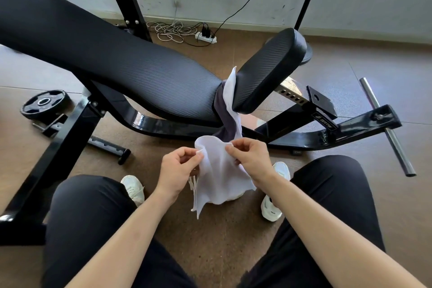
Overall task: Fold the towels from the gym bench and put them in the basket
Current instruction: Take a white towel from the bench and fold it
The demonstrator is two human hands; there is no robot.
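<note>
Nearest the camera were the person's two knees in dark trousers [88, 217], with both forearms reaching forward between them.

The left hand [174, 168] pinched the left edge of the white towel [217, 177] between thumb and curled fingers. The right hand [251, 159] pinched the right side of the same top edge, its fingers also curled onto the cloth. The towel hung loose and rumpled between the hands, above the floor and in front of the white shoes [133, 187]. No fold line was visible.

A white strip ran from the held cloth up into the gap between the bench's back pad [117, 61] and seat pad [268, 70], with a corner poking out above. It looked like one towel, though that was not certain. If so, its upper end was caught in the bench. A dark grey towel [222, 110] was wedged in that same gap, touching the white one, with no hand on it.

Progress looked early. No folded towel was in view and no basket was in frame, so I could not tell whether anything had been put away. What was left, as I judged it:
- free the white towel, fold it and put it in the basket
- do the same with the grey one

Further out:
- a weight plate [44, 103] lay on the floor at left
- a steel bar [385, 128] was at right
- a power strip [207, 37] with tangled cables sat by the wall
</note>
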